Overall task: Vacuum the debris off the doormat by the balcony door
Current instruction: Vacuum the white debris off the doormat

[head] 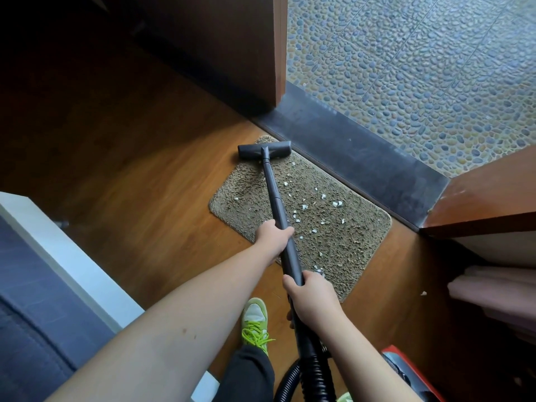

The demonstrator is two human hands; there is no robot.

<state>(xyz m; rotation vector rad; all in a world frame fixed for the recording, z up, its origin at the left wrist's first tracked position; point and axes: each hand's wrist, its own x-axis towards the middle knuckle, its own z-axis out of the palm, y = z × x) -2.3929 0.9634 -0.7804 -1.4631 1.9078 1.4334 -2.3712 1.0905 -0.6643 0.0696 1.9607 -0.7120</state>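
Observation:
A tan shaggy doormat [342, 230] lies on the wooden floor beside the dark door threshold [362, 158]. Several small white scraps of debris [319, 198] are scattered over its middle and right part. A black vacuum wand [274, 190] runs from me to a flat floor head [264, 149] resting on the mat's far left corner. My left hand [271, 237] grips the wand midway. My right hand [311, 295] grips it lower, near the ribbed hose [313, 369].
Pebbled balcony floor [420, 68] lies past the threshold. A wooden door [232, 44] stands at the left, a wooden panel [487, 198] at the right. A white-edged blue sofa [37, 271] is at my left. My green shoe [255, 323] and the red vacuum body [403, 372] are near.

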